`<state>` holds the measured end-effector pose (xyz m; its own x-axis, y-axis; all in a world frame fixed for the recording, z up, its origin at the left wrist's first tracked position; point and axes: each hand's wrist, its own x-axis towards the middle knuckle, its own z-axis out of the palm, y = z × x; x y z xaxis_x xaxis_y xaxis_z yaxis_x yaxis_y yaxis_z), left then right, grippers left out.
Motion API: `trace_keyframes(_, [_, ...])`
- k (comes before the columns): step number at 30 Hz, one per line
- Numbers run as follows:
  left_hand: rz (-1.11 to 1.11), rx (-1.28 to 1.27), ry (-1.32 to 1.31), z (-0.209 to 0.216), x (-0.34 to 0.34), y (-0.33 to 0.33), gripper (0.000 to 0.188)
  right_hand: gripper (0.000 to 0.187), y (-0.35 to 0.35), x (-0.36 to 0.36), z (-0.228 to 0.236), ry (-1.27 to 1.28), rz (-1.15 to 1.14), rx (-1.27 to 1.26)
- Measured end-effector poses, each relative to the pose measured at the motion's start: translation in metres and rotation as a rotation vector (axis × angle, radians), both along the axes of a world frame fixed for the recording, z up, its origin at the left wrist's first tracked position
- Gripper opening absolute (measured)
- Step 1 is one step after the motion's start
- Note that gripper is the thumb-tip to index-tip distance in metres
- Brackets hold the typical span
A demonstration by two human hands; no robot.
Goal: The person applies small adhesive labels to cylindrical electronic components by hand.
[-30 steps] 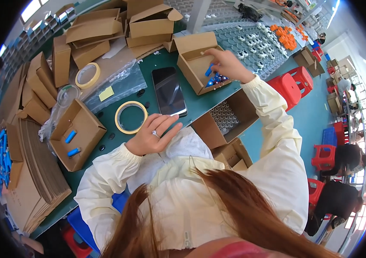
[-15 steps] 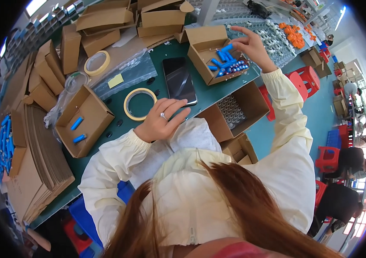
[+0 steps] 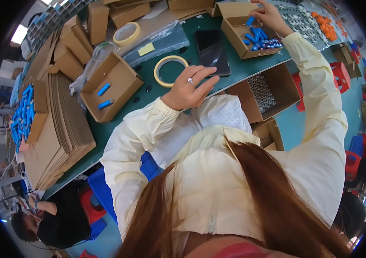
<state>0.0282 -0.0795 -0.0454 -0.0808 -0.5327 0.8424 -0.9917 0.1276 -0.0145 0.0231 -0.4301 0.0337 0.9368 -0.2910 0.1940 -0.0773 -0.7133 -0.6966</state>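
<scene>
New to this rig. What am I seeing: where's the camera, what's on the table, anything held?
No machine here: these are a person's bare hands, seen from above by a head-worn fisheye camera, so straight edges bend.

On the green table lie a dark phone, tape rolls, a clear plastic bag and a cardboard box with two blue cylinders inside.

The right hand is over an open box of blue cylinders, fingertips at one cylinder; whether it is gripped is unclear. The left hand holds nothing visible, its fingertips by the phone.
</scene>
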Motion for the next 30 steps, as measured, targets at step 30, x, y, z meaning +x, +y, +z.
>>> trace_keyframes(30, [0.010,0.008,-0.015,-0.002,0.000,0.015,0.031,0.035,0.031,-0.015,-0.005,-0.069,0.110,-0.167])
